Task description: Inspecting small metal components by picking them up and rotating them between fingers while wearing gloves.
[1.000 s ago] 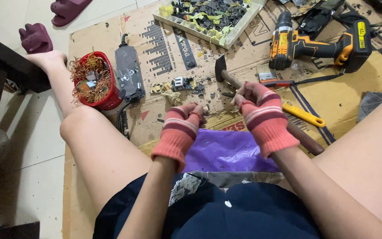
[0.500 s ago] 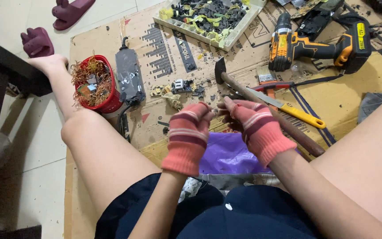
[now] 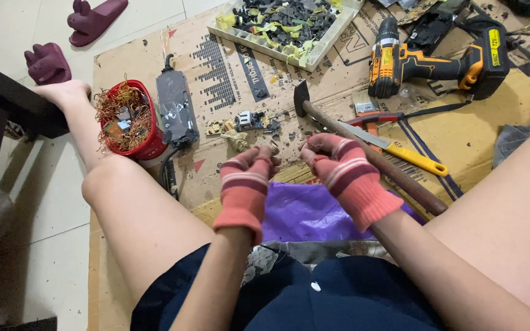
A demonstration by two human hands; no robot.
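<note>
Both my hands wear pink-and-red striped gloves and hover over a purple plastic bag (image 3: 314, 211) in my lap. My left hand (image 3: 246, 181) pinches a small metallic part (image 3: 272, 148) at its fingertips. My right hand (image 3: 338, 171) is curled into a fist a short gap to the right; nothing shows inside it. Just beyond the right hand lies a hammer (image 3: 394, 175) with a wooden handle, and beside it a knife with a yellow handle (image 3: 409, 156).
I sit on brown cardboard (image 3: 228, 61) on a tiled floor. A red bowl of copper wire (image 3: 127, 119) and a grey adapter (image 3: 176, 110) lie by my left leg. A tray of scraps (image 3: 289, 24), a cordless drill (image 3: 437, 61), red pliers (image 3: 375, 117) and two slippers (image 3: 47, 61) lie farther off.
My hands came together over the small part, then drew slightly apart. The view shifted a little; the tools on the cardboard stayed put.
</note>
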